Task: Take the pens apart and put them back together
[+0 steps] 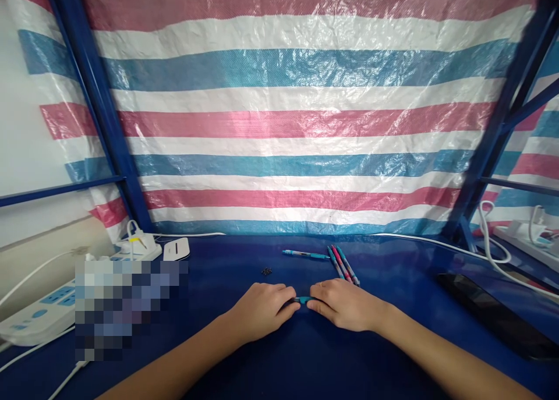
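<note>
Low over the blue desk, my left hand (267, 308) and my right hand (347, 304) grip a teal pen (302, 300) from its two ends. Only the short middle stretch of it shows between my fingers; both ends are hidden. Just beyond lies another pen (305, 254), blue with a clear barrel, pointing sideways. Beside its right end, several pens (343, 264) in teal and pink lie close together at a slant. A small heap of tiny dark pieces (266, 271) sits past my left hand, too small to name.
A black phone-like slab (502, 315) lies at the right. White power strips (43, 312) with plugs and cables stand at the left, near a white box-shaped device (176, 248). Another power strip (530, 240) is at the far right. A striped plastic sheet (297, 120) hangs behind the desk (236, 365).
</note>
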{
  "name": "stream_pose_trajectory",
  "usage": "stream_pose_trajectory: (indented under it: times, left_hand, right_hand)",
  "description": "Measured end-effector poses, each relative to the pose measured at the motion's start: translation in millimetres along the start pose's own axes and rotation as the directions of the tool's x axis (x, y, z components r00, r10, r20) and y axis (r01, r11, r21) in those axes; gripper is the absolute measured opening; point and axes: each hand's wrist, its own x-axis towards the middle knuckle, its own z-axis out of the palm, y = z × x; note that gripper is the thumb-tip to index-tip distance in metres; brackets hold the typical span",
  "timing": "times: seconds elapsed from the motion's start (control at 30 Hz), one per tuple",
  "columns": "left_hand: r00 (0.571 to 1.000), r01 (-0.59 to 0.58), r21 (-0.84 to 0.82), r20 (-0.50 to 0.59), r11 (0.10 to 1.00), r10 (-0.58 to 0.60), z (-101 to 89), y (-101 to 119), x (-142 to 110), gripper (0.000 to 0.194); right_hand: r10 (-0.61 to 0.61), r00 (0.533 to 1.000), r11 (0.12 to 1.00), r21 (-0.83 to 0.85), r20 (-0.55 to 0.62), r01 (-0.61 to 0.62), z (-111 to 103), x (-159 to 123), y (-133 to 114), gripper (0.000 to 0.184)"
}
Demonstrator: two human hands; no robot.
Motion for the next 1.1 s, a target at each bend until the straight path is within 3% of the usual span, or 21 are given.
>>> stream_pose_trajectory:
  times: [0.2, 0.4, 0.57, 0.77, 0.9, 1.1]
  left_hand:
    - [0.999, 0.001, 0.006, 0.033, 1.0, -0.002, -2.4, 1, -1, 0.025]
    - [0.996, 0.074, 0.062, 0.042, 0.995, -0.077, -1.2, 0, -1, 0.03]
    - [0.99, 0.134, 0.038, 0.038, 0.99, -0.136, -2.2, -1, -1, 0.037]
    - [0.991, 0.131, -0.247, 0.073, 0.96, -0.117, -10.9, 3, 1, 0.038]
    - [0.988, 0.137, -0.526, 0.128, 0.839, -0.08, -16.1, 8, 1, 0.039]
    - [0.972, 0.228, -0.683, 0.203, 0.694, -0.119, -14.6, 11, 1, 0.034]
  right_hand:
    - [-0.004, 1.0, 1.0, -0.003, -0.003, 0.004, 2, 0, 3, 0.03]
    - [0.002, 1.0, 1.0, 0.008, -0.014, -0.002, 2, 0, 4, 0.028]
    - [0.018, 0.998, 0.992, 0.124, -0.06, -0.01, 0, -1, 5, 0.025]
    - [0.071, 0.987, 0.898, 0.441, -0.142, -0.001, -4, 0, 2, 0.02]
    - [0.097, 0.979, 0.81, 0.586, -0.179, 0.027, -2, 1, -3, 0.023]
    - [0.067, 0.981, 0.788, 0.613, -0.184, 0.061, 4, 3, -2, 0.026]
